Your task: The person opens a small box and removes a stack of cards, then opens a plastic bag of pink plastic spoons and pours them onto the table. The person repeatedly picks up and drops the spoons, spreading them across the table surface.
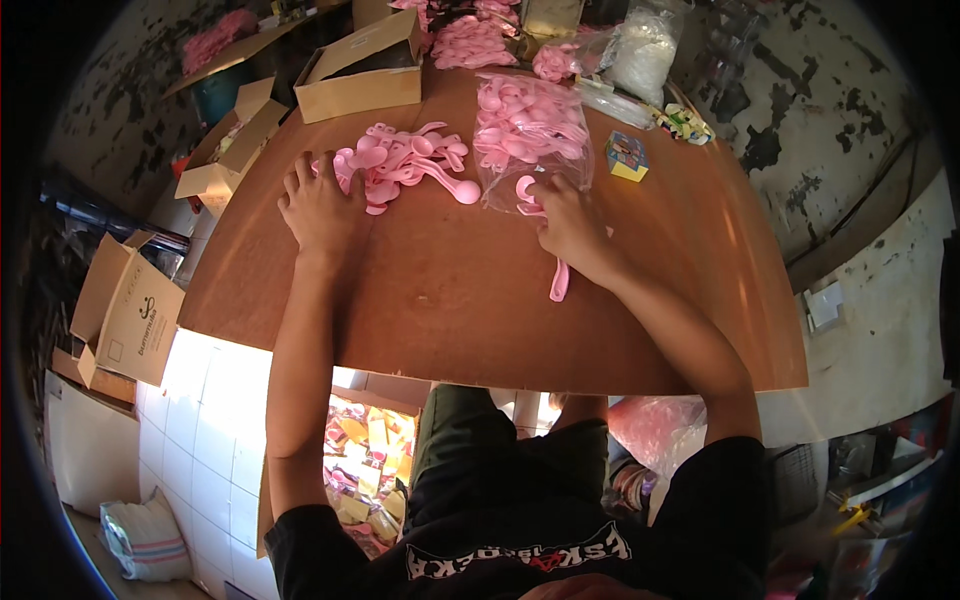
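Observation:
A loose pile of pink plastic spoons (395, 165) lies on the brown table (430, 290). My left hand (322, 208) rests at the pile's left edge, fingers apart and bent over the outermost spoons; no firm grip shows. On the right, my right hand (572, 228) is closed around a few pink spoons. One bowl (526, 187) sticks out beyond the fingers, and a handle (559, 282) hangs out below the palm. Just past that hand lies a clear plastic bag (530, 120) filled with similar spoons. My right palm and fingertips are partly hidden.
An open cardboard box (360, 95) stands at the table's far left. A small blue-yellow box (628, 157) sits right of the bag. At the back are more pink spoons (475, 42) and a bag of white material (645, 55). Below the table's near edge stands a carton of colourful packets (370, 450).

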The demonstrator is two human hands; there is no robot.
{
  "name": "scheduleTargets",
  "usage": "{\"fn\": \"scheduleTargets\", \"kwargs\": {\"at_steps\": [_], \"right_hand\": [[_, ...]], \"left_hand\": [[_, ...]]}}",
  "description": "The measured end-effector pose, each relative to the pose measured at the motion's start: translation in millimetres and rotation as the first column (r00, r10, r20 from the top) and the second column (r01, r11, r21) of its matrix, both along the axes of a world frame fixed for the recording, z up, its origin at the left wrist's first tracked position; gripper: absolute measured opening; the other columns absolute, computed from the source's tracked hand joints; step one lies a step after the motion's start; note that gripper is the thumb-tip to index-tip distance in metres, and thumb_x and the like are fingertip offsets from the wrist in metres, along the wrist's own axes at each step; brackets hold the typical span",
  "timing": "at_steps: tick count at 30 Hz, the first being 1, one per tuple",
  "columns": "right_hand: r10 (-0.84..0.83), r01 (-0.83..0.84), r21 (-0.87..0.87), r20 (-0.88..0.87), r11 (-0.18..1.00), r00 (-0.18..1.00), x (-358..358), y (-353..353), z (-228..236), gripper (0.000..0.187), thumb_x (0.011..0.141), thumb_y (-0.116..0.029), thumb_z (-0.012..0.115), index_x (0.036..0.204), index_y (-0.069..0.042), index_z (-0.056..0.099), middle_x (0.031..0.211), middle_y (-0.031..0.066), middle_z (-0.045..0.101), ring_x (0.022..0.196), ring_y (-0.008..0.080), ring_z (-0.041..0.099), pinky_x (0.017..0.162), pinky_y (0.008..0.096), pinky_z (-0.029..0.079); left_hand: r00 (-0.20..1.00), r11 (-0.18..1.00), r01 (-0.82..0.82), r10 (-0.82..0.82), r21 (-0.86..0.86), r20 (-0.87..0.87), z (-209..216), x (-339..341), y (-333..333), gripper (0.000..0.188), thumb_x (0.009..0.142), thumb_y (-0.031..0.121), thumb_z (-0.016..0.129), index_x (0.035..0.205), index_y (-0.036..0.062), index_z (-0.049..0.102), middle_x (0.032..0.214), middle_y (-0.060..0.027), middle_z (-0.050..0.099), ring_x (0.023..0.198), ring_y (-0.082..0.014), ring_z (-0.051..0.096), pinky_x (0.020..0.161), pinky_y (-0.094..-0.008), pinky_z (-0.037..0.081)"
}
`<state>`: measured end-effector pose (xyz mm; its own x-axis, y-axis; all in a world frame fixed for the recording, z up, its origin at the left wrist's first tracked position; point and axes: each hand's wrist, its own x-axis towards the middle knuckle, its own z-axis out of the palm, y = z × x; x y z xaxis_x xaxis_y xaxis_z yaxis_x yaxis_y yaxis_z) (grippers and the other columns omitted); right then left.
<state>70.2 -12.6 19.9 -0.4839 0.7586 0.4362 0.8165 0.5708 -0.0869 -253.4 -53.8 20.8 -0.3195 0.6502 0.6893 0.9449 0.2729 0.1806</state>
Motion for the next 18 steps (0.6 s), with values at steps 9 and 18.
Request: {"fn": "scheduleTargets", "kwargs": {"at_steps": [9, 18], "right_hand": [[0.113, -0.354, -0.343, -0.560, 0.870, 0.821, 51.6, 19.4, -2.8, 0.046, 0.069, 0.007, 0.064, 0.114, -0.004, 0.066, 0.103, 0.0080, 0.066, 0.092, 0.0227, 0.065, 0.079, 0.0357, 0.053], [-0.272, -0.750, -0.445, -0.895, 0.489, 0.354, 89.6, 29.3, 3.7, 0.052, 0.076, 0.011, 0.065, 0.124, -0.005, 0.056, 0.096, 0.0066, 0.061, 0.077, 0.0164, 0.060, 0.066, 0.0290, 0.049]], "left_hand": [[0.730, 0.707, 0.654, -0.683, 0.269, 0.018, 33.5, 80.3, -17.0, 0.038, 0.082, 0.017, 0.074, 0.118, 0.0058, 0.065, 0.127, -0.0171, 0.059, 0.113, -0.0348, 0.058, 0.092, -0.0435, 0.048], [0.242, 0.415, 0.905, -0.680, 0.091, 0.692, -2.1, 182.0, -1.3, 0.038, 0.095, 0.021, 0.067, 0.125, -0.0015, 0.059, 0.113, -0.0122, 0.067, 0.097, -0.0190, 0.066, 0.084, -0.0326, 0.053]]}}
